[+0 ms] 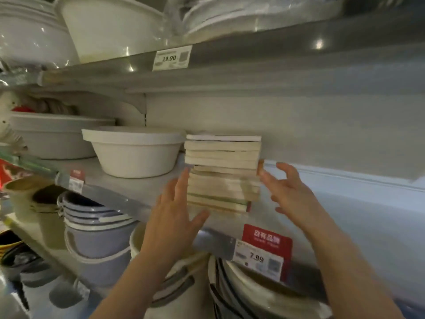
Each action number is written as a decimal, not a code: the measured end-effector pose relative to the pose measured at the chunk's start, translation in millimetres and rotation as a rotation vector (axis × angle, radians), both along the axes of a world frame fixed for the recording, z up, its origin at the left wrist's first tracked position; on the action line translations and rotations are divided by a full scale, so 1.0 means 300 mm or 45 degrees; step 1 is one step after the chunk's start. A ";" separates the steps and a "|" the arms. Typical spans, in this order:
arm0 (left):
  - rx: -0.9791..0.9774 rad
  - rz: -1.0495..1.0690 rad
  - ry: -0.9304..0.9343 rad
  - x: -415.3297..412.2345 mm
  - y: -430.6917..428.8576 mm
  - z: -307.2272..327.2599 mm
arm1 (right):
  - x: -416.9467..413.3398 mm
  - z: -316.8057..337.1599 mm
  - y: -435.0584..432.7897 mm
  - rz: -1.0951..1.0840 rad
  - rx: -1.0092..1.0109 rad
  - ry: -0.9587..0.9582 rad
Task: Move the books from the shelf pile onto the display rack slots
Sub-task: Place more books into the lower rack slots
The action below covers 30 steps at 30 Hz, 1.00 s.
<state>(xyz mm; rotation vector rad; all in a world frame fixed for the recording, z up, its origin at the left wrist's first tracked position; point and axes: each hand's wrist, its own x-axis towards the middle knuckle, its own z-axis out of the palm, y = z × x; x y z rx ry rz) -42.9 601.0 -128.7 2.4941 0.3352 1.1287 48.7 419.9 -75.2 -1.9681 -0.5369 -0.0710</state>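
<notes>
A pile of several books (222,171) lies stacked flat on the middle shelf (128,192), page edges facing me. My left hand (177,210) is raised at the pile's left side, fingers straight and spread, close to the lower books. My right hand (287,192) is at the pile's right side, fingers loosely spread, thumb tip near the middle books. Neither hand holds a book. No display rack is in view.
A white plastic basin (134,153) stands just left of the pile, with more basins (53,134) further left and on the top shelf (110,26). Stacked blue basins (96,229) and white tubs (253,291) sit below. Price tags (262,254) hang from the shelf edge.
</notes>
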 end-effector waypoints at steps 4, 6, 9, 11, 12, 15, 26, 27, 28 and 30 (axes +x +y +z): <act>-0.164 -0.080 0.011 0.125 0.122 0.082 | 0.122 0.106 0.065 0.014 0.114 0.307; -0.283 -0.214 0.009 0.190 0.174 0.109 | 0.178 0.129 0.081 -0.022 0.078 0.321; -0.333 -0.394 -0.003 0.265 0.229 0.129 | 0.243 0.156 0.080 -0.108 0.105 0.354; -0.346 -0.453 0.011 0.305 0.258 0.134 | 0.267 0.184 0.072 -0.138 0.151 0.382; -0.349 -0.462 0.023 0.319 0.270 0.136 | 0.274 0.196 0.075 -0.115 0.182 0.420; -0.364 -0.573 0.059 0.355 0.305 0.143 | 0.295 0.222 0.109 -0.003 0.254 0.615; -0.150 -0.749 0.008 0.379 0.340 0.189 | 0.233 0.216 0.221 -0.354 0.472 0.611; -0.026 -0.722 -0.016 0.370 0.339 0.198 | 0.217 0.209 0.213 -0.372 0.538 0.624; 0.081 -0.699 -0.039 0.363 0.340 0.205 | 0.200 0.203 0.204 -0.393 0.590 0.637; 0.230 -0.685 -0.094 0.350 0.338 0.211 | 0.158 0.196 0.186 -0.440 0.654 0.642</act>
